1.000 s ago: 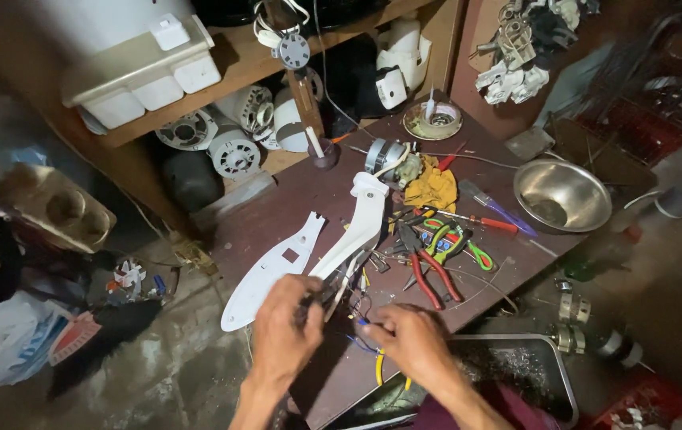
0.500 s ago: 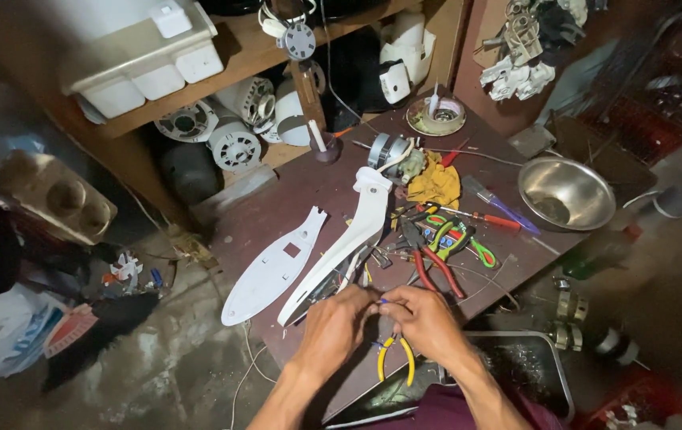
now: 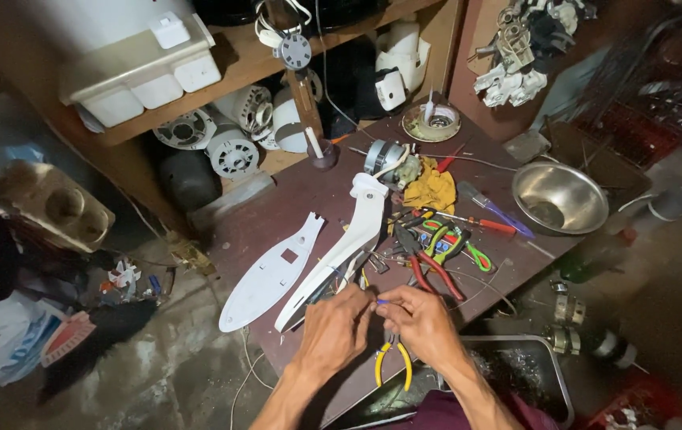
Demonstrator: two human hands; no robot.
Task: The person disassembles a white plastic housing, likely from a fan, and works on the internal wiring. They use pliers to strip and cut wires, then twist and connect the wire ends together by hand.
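Both hands, left hand and right hand, pinch thin wires together above the yellow-handled pliers; fingertips kept close to the joint should steady the fiddly work

Tool-strewn brown table, steel bowl

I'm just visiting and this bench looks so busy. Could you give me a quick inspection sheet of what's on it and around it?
Surface: dark reddish worktable, crowded at its near edge.
Job's things: fine wires pinched between both hands; long white plastic housing and flat white cover beside them.
Clutter: yellow-handled pliers, red-handled pliers, screwdrivers, yellow cloth, steel bowl.
Grip: left hand and right hand meet fingertip to fingertip on the wires.
Cables: thin leads trail across the table; one hangs over its edge.
Surroundings: wooden shelf with motor parts, littered floor.
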